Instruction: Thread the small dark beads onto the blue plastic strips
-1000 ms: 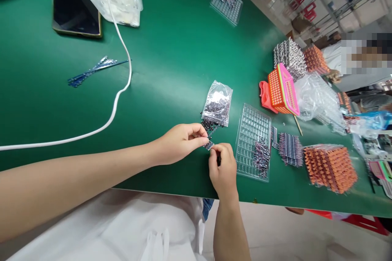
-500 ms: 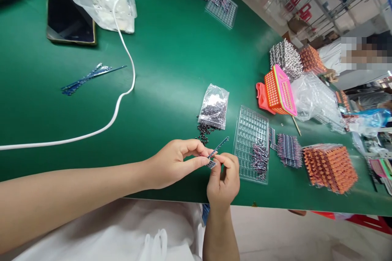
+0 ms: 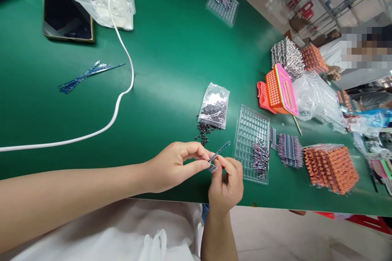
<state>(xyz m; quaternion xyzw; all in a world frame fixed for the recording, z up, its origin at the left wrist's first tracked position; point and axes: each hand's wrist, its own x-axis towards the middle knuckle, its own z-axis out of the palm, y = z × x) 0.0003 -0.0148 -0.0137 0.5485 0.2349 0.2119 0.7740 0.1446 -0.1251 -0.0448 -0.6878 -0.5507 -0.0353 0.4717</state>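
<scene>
My left hand (image 3: 179,166) pinches a thin blue strip (image 3: 221,150) with small parts along it; the strip slants up to the right. Close against it, my right hand (image 3: 226,179) has thumb and forefinger pressed together at the strip's lower part; what they pinch is too small to name. A small grey piece (image 3: 212,167) shows between the two hands. Just beyond the fingers lie loose black beads (image 3: 203,132) beside a clear bag of dark beads (image 3: 213,108). Right of my hands is a clear plastic tray (image 3: 246,142) with a pile of small wired parts (image 3: 260,161).
A white cable (image 3: 118,106) crosses the left side, near blue strips (image 3: 88,75), a phone (image 3: 67,12) and a plastic tub (image 3: 130,4). Rightward stand an orange basket (image 3: 274,91), stacked orange parts (image 3: 330,167) and a person's hand (image 3: 333,73).
Both hands have shifted slightly down, the right one also a little to the right. The strip has moved down and right with them. The view has shifted slightly.
</scene>
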